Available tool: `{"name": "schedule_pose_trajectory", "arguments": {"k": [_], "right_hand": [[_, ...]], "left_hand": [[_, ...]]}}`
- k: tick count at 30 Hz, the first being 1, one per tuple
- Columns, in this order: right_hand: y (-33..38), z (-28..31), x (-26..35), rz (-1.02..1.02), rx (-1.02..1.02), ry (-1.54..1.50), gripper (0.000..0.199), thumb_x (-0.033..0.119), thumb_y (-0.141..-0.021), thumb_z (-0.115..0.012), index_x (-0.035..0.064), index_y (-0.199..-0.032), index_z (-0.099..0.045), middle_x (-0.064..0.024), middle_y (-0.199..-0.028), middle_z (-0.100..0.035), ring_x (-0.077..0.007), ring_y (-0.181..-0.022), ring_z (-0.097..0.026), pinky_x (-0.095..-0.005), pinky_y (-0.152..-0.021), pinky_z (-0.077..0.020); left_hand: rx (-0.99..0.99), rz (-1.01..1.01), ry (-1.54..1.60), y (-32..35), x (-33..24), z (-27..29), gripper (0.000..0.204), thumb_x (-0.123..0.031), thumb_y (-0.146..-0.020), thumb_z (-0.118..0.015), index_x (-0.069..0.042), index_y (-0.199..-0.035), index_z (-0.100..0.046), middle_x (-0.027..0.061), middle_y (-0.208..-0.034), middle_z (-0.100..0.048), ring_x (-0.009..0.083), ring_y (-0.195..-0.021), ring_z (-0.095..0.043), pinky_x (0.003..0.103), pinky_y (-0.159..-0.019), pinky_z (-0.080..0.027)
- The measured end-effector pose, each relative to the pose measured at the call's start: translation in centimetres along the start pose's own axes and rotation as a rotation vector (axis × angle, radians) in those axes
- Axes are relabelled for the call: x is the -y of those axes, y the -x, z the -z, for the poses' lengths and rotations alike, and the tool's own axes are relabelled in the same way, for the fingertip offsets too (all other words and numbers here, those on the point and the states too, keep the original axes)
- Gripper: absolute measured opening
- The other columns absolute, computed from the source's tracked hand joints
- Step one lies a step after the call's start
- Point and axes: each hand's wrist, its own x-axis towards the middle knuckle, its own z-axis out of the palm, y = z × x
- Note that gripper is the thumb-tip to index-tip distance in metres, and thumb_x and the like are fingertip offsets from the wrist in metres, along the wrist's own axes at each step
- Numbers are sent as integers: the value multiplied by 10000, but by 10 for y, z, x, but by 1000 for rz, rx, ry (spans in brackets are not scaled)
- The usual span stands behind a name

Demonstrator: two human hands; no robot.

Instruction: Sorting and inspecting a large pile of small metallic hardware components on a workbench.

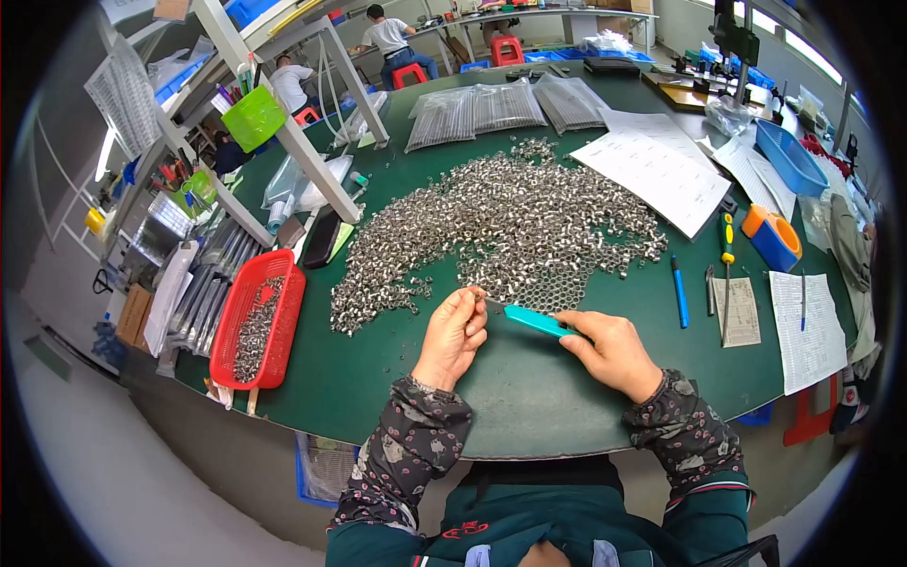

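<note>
A red basket (292, 319) holds small metal pieces (256, 333); left hand (451, 336) pinches one, right hand (614, 353) a teal knife (537, 321).

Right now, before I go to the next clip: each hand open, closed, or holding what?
Left hand: closed, fingertips pinched together; anything between them is too small to tell.
Right hand: closed, holding the teal cutter.

Bright light, strongly bowed edges.

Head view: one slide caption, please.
Right hand holds a teal knife at the left fingers, before a heap of small metal rings on a green table.
</note>
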Motion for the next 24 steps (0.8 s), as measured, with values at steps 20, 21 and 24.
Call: {"name": "schedule_pose_trajectory", "arguments": {"k": [20,21,24], "right_hand": [[-2,4,-1,-78,19,3,278,139,-783,-604,45,-1043,-585,-161,-887,-618,-317,-785,-601,-367,-685,-471],[-2,4,0,-78,23,-2,275,143,-782,-604,48,-1040,-586,-161,-883,-618,-319,-782,-600,-368,-683,-471],[-2,4,-1,-74,29,-4,270,149,-782,-603,51,-1034,-588,-160,-874,-618,-321,-775,-598,-371,-676,-470]], "left_hand": [[38,-75,-207,-1,-4,-1,123,-101,-906,-494,-54,-1014,-530,25,-850,-560,18,-539,-376,148,-391,-255],[39,-73,-208,-1,-3,-1,123,-101,-906,-494,-54,-1014,-530,25,-850,-560,18,-539,-376,148,-391,-255],[83,-51,-169,-1,-1,0,152,-98,-902,-501,-55,-1046,-524,15,-833,-548,17,-526,-370,145,-392,-251]]}}
